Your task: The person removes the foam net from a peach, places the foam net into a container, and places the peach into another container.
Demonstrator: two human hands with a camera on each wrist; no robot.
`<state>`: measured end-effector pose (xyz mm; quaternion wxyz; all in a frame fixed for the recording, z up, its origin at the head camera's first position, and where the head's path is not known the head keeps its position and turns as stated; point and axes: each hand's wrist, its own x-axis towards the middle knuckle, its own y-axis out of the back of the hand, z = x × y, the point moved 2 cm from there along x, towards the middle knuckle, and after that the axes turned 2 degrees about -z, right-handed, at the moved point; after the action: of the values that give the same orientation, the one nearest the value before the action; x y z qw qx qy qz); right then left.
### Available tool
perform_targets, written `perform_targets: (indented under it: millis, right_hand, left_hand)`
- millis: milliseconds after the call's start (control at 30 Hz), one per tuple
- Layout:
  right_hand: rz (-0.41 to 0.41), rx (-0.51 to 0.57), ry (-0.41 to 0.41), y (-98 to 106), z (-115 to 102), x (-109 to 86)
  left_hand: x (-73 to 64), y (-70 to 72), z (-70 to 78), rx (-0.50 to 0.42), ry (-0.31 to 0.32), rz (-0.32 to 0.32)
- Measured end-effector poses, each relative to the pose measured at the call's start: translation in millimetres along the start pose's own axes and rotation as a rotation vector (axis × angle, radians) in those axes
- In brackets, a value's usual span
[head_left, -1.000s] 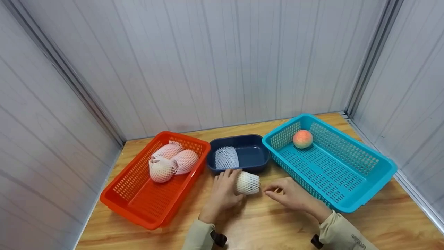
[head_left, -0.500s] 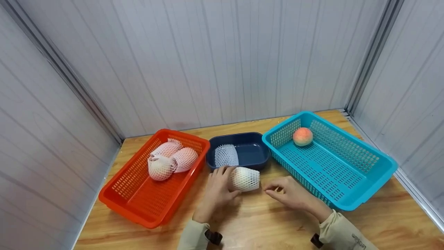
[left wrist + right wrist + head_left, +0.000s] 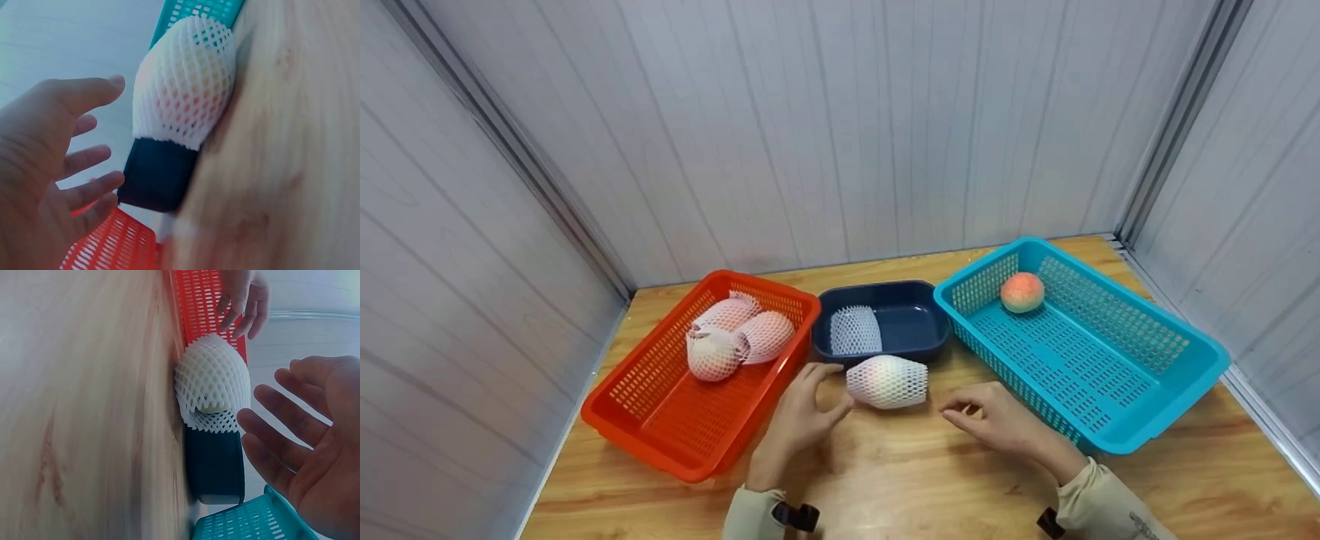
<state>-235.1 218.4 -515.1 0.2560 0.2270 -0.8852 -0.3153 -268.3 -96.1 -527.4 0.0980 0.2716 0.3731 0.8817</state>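
Observation:
A peach in a white foam net sleeve (image 3: 888,382) lies on its side on the wooden table, in front of the dark blue dish (image 3: 915,352). Just left of it is my left hand (image 3: 799,416), thumb and fingers spread apart and holding nothing. My right hand (image 3: 997,420) stays to the right of the peach, its fingers loosely bent and nothing in them. Through the net, in the left wrist view, the peach (image 3: 188,90) shows pale yellow and pink. Another foam net sleeve (image 3: 856,330), white and flattened, lies in the dish's left half.
On the left, an orange-red basket (image 3: 675,472) contains 3 netted peaches (image 3: 714,354). A turquoise basket (image 3: 1177,420) on the right has one bare peach (image 3: 1022,292) near its far left corner. Grey panel walls (image 3: 840,135) stand behind and at both sides.
My left hand has let go of the netted peach and drawn back to the left. The peach now rests by itself on the table. My right hand has barely moved.

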Motion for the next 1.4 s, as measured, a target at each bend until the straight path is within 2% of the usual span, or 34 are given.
perform_targets:
  millis: [167,367,500,600,667,833,1033,1200,1400]
  right_hand:
    - [-0.010,0.024,-0.023,0,1,-2.0]
    - [0.000,0.028,-0.044,0,2,-1.0]
    - [0.011,0.030,-0.077,0,5,2.5]
    - [0.031,0.039,-0.117,-2,8,5.7]
    - [0.046,0.045,-0.151,-3,10,7.6]
    - [0.073,0.059,-0.183,-7,17,13.1]
    - [0.093,0.093,-0.206,-12,24,19.9]
    - [0.076,0.123,-0.225,-17,28,25.1]
    - [0.082,0.130,-0.238,-18,29,29.8]
  left_hand:
    - [-7.1,-7.3,-9.7,-0.191,0.009,0.010]
    - [-8.9,-19.1,-15.1,-0.382,0.101,0.022]
    - [-6.6,-14.7,3.6,-0.498,0.133,0.027]
    - [-3.4,-11.4,16.7,-0.580,0.120,0.041]
    - [-1.2,-15.7,15.2,-0.618,0.107,0.044]
    - [5.1,-24.1,12.4,-0.686,0.129,0.022]
    - [10.7,-34.2,11.8,-0.752,0.193,-0.021]
    - [13.0,-41.1,14.7,-0.733,0.226,-0.047]
    - [20.3,-45.7,16.9,-0.659,0.195,-0.040]
